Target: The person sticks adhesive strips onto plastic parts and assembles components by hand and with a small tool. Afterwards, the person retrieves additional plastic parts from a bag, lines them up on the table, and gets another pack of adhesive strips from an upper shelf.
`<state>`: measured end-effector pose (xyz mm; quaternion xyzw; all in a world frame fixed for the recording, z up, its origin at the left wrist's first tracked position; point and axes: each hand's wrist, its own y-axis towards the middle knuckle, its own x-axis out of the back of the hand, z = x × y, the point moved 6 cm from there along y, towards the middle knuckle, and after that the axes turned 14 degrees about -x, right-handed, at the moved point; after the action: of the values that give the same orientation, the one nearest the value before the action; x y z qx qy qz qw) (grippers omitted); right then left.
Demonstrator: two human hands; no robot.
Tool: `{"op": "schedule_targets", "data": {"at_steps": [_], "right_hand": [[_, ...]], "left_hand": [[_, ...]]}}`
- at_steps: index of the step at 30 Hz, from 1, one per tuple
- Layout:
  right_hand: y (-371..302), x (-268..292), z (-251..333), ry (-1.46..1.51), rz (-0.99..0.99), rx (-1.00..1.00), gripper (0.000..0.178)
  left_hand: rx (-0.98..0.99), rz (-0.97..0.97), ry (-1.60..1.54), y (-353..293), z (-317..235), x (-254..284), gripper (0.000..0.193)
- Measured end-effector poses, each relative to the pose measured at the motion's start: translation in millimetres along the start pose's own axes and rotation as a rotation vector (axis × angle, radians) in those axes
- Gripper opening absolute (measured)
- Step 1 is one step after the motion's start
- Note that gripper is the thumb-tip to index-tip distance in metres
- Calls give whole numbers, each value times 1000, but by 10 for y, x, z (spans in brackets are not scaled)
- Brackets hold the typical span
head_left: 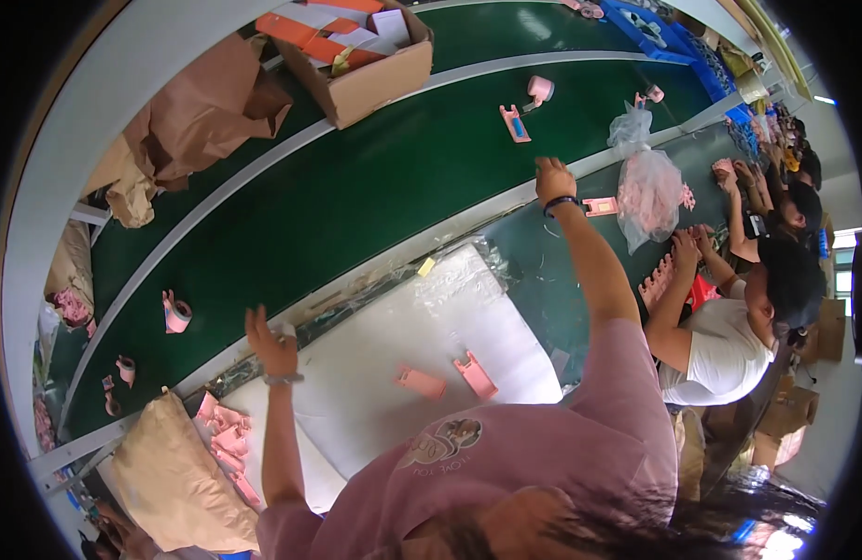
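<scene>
My left hand (271,347) is raised over the near edge of the green conveyor belt (356,196), fingers stretched up and apart; a small whitish patch beside its thumb is too blurred to name. Farther right, my right hand (555,180) reaches over the belt's near rail, fingers loosely bent with nothing visible in them. Beyond it on the belt are a flat pink plastic part (514,124) with a blue piece and a pink rounded part (540,90). Two pink plastic pieces (475,375) (420,381) lie on the white foam sheet (356,425) before me.
A brown paper bag (174,476) and a pile of pink parts (228,437) stand left. Rightward lie a pink part (599,206) and a clear bag of pink pieces (649,191), near a co-worker in white (725,355). A cardboard box (380,79) stands across the belt.
</scene>
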<state>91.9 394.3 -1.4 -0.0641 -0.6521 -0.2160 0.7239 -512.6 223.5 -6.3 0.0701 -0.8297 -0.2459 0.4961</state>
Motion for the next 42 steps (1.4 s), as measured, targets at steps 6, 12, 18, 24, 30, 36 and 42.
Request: {"op": "schedule_targets", "data": {"at_steps": [6,12,18,24,30,36,42], "right_hand": [[1017,-261,350,-362,-279,303,41],[1561,-509,318,-393,-308,509,19],[1284,-53,650,169,-394,475,14],[-225,772,1024,1087,47,453,19],[-1895,1473,1405,1289,477,553,18],[-2597,1533,1500,1033,677,385,21],[-2776,1998,1549,844,156,668,16]], "left_hand": [[123,307,-135,-292,-1122,-131,69],[110,470,-160,-115,-1627,-485,72],[15,389,-286,380,-1804,-536,60],[10,89,-609,1144,-2144,-361,76],[43,150,-1172,885,-2584,-234,54],[671,189,-1454,106,-2488,-93,42],[697,148,-1536,-52,-2567,220,30]]}}
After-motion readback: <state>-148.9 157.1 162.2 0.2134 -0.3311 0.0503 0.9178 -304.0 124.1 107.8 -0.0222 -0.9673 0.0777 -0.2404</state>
